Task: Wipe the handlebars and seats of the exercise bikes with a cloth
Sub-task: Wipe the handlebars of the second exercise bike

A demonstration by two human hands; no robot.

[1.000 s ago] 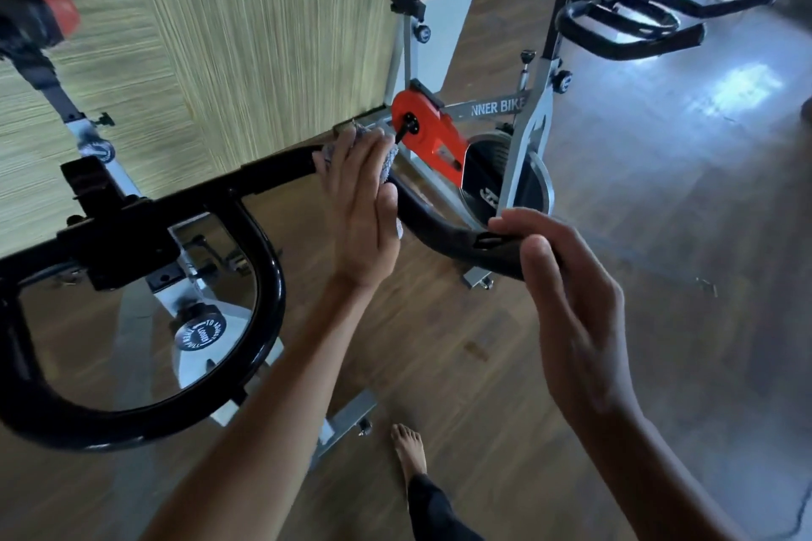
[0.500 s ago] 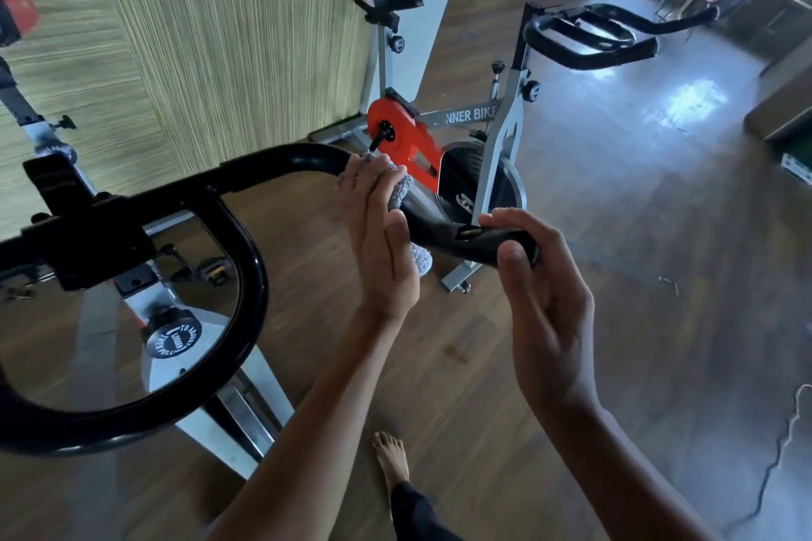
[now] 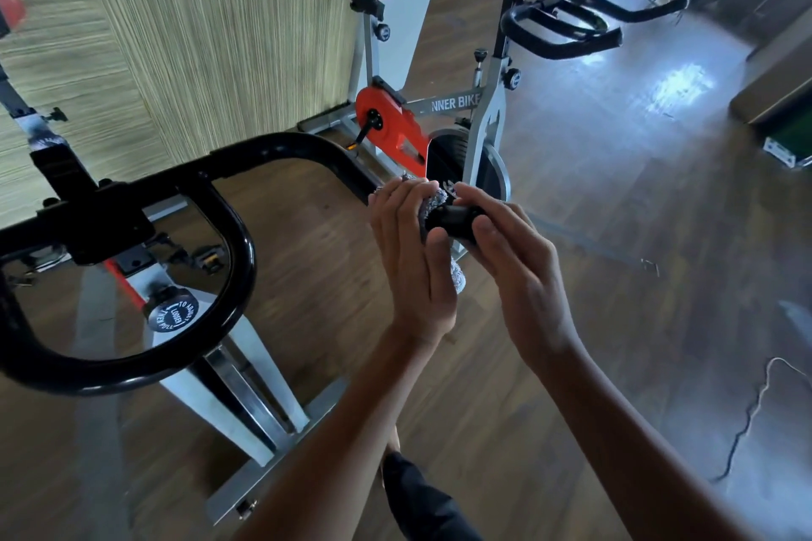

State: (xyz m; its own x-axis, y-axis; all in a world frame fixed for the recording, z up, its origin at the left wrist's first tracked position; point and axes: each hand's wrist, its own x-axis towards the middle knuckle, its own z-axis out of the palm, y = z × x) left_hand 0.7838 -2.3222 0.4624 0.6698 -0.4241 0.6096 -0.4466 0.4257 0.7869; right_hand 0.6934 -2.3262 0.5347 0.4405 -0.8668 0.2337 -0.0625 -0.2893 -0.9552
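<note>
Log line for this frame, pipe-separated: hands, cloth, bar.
left hand: grips cloth wrapped round handlebar end | right hand: holds bar tip | phase: wiping handlebar

Gym: exercise bikes [image 3: 439,119] on wooden floor [image 3: 593,198]

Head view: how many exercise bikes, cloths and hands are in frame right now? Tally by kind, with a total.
Exercise bikes: 2 (near bike, far bike)
Cloths: 1 (grey cloth, wrapped on the near bike's handlebar)
Hands: 2 (left hand holding the cloth, right hand gripping the handlebar end)
Total: 5
</note>
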